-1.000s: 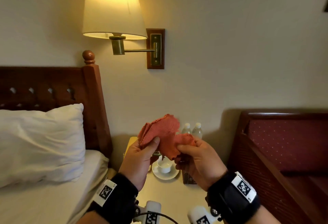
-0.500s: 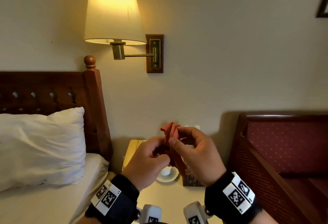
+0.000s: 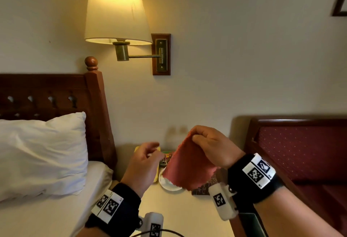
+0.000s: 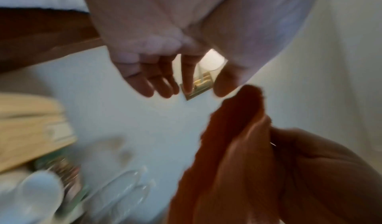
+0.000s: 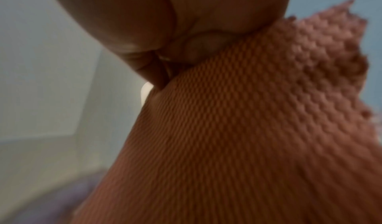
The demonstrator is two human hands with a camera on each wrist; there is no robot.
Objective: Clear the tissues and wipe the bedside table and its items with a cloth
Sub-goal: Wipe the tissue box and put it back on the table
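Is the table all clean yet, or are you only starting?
Only starting. No loose tissues show on the bedside table, though the cloth hides part of it. The right hand pinches the red cloth in the air; the left hand is empty. Nothing is being wiped yet, neither tabletop nor saucer.

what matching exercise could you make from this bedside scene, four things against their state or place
Things:
1. red waffle-weave cloth
2. left hand
3. cream-shaded wall lamp
4. white pillow

States or places:
A. lit, above the table
B. on the bed by the wooden headboard
C. hanging from the right hand's pinch
D. fingers relaxed, holding nothing

Pairs: 1-C, 2-D, 3-A, 4-B
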